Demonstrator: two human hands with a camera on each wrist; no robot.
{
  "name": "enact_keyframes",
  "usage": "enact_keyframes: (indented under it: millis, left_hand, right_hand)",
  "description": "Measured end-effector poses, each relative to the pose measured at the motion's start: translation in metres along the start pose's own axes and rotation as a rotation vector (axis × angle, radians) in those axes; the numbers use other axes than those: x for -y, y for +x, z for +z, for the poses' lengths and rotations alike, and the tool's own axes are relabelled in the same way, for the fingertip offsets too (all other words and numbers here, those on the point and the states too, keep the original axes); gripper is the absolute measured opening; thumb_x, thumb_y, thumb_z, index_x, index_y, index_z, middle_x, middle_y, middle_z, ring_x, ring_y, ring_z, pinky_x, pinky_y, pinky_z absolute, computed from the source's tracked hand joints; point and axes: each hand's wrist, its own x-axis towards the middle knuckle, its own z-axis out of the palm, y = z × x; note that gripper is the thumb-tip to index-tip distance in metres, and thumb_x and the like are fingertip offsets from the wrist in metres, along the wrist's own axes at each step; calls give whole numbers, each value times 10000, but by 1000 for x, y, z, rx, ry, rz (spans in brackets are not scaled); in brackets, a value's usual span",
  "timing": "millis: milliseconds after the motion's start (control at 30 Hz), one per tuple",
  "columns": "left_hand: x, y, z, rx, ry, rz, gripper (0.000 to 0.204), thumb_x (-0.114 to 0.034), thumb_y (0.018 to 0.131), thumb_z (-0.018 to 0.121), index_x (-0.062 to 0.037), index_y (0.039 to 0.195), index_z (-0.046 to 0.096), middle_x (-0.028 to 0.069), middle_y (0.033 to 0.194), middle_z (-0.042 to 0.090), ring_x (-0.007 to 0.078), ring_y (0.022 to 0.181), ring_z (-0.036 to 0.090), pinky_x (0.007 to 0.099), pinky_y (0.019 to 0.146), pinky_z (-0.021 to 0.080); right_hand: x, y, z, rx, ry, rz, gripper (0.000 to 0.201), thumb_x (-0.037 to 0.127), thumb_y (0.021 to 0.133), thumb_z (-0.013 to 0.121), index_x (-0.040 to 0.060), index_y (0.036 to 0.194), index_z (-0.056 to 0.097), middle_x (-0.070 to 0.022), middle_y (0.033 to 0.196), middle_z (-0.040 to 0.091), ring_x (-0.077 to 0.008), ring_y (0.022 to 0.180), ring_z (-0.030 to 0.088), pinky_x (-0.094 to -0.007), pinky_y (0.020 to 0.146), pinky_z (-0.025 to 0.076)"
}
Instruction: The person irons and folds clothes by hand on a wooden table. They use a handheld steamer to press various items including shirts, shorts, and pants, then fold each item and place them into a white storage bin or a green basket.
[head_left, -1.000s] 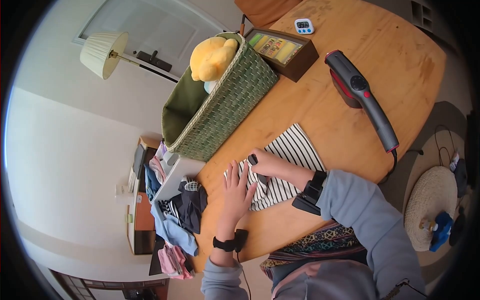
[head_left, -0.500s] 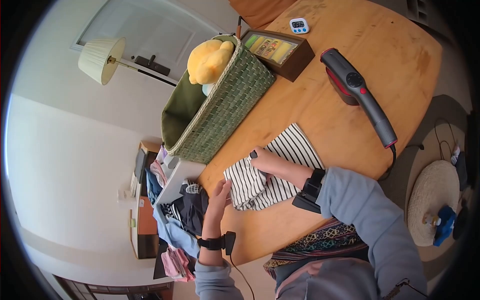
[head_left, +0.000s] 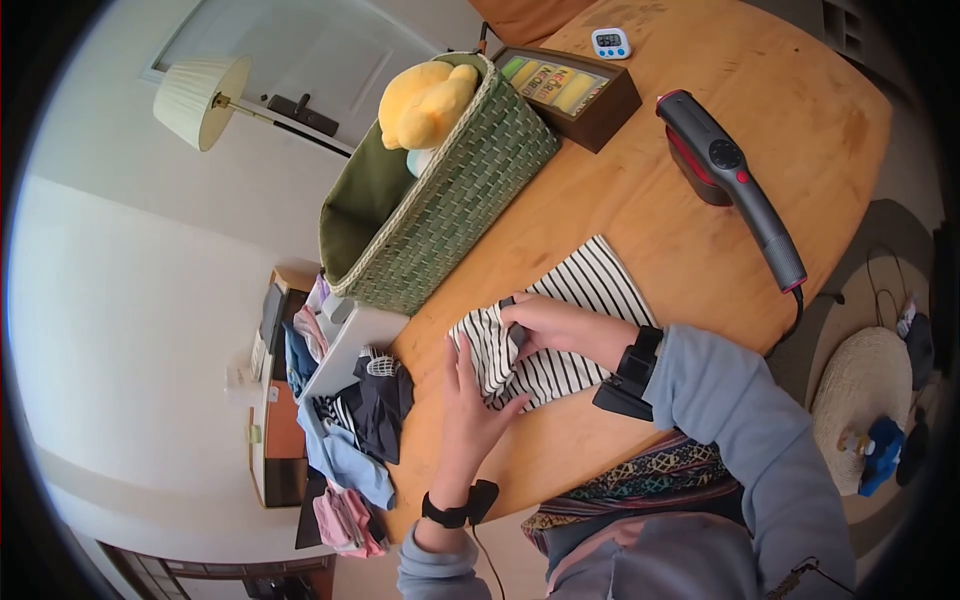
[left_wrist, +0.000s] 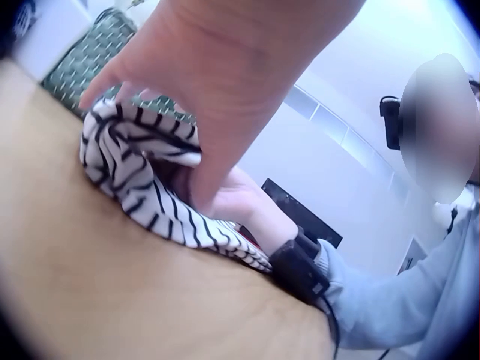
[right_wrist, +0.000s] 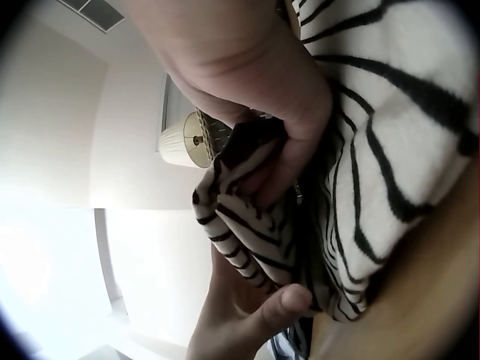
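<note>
A white garment with black stripes (head_left: 597, 275) lies on the wooden table, its left end folded over and bunched up. My right hand (head_left: 562, 328) pinches a dark grey part of it (head_left: 517, 335) near the fold, fingers curled into the cloth. At the garment's left end is my left hand (head_left: 470, 415), its fingers long and the thumb spread apart. The left wrist view shows the bunched striped cloth (left_wrist: 142, 180) raised in a loop between the left fingers and thumb. In the right wrist view the left thumb (right_wrist: 281, 307) lies against the cloth's lower edge.
A green woven basket (head_left: 470, 190) holding a yellow plush toy (head_left: 425, 105) stands behind the garment. Beside it are a brown box (head_left: 590, 120) and a small timer (head_left: 611, 43). A handheld steamer (head_left: 735, 180) lies to the right. Dark clothes (head_left: 385, 415) are piled at the left.
My left hand lifted off the cloth and drew back left, then came in again at the garment's left end. The right hand keeps its pinch, and the cloth there is now more bunched.
</note>
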Motion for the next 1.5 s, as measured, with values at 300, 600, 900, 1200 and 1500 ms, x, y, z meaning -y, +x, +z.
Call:
enact_keyframes:
  millis: [300,600,900,1200,1500]
  left_hand:
    - [52,-22,5,135,386,132,760,61,667,593,-102,1382,396,232,1404,337,400,1291,344,455,1024,341]
    - [75,-15,-39,500,-371,-165,648,-188,882,627,-116,1437,299,169,1452,295,284,1321,333,400,1028,342]
    - [68,-10,3,245,-1094,-697,470,-150,922,563,36,1318,392,87,1251,527,159,1131,521,304,954,415]
    - [109,-16,-35,6,-649,-571,499,-43,767,647,-28,1204,408,65,971,594,135,878,568,260,791,453]
    - [30,17,-66,72,-486,-382,656,-119,877,581,-87,1438,242,97,1006,581,171,829,618,273,660,495]
  right_hand:
    - [-4,4,-1,-17,-295,143,361,78,841,451,-1,1188,395,-120,771,593,-198,559,600,-367,598,571]
    - [-2,2,3,-50,-471,202,447,79,841,439,-10,1271,350,-127,763,585,-190,508,581,-350,524,556]
    - [-1,-4,9,-67,-458,154,422,107,848,454,0,1251,389,-150,999,571,-223,797,633,-361,609,570]
    - [-13,11,-3,7,-494,102,628,159,860,517,-8,1404,250,-154,1197,515,-208,1087,543,-335,869,488]
    - [-14,8,3,331,-240,272,729,542,902,446,15,1386,308,-180,1308,463,-311,1165,479,-426,978,394]
